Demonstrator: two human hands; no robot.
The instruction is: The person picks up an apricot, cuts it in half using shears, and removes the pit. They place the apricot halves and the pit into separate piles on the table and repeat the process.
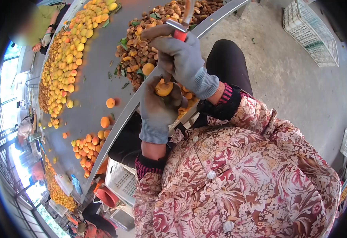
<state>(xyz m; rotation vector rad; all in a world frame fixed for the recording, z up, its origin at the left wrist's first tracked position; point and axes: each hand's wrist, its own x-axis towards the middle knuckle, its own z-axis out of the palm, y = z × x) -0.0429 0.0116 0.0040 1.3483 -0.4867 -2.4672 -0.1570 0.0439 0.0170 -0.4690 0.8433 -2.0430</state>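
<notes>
My left hand [157, 113], in a grey work glove, is closed around a yellow-orange apricot [163, 88] that looks cut open. Just above it is my right hand [184, 59], also gloved, wrapped round the red handle of a knife [179, 35]. A metal collar and a narrow curved blade rise from that handle, pointing away from the apricot. Both hands are over the metal table's edge [132, 105]. Partly hidden beneath them lie orange apricot pieces [189, 101]. A heap of brown apricot pits [139, 51] lies on the table beyond my hands.
Whole apricots form a long heap [68, 65] across the table and a smaller pile [88, 148] near its edge. A white plastic crate [120, 178] is below the table on my left; another crate [310, 33] stands on the floor to the right. A co-worker's gloved hand [46, 39] is opposite.
</notes>
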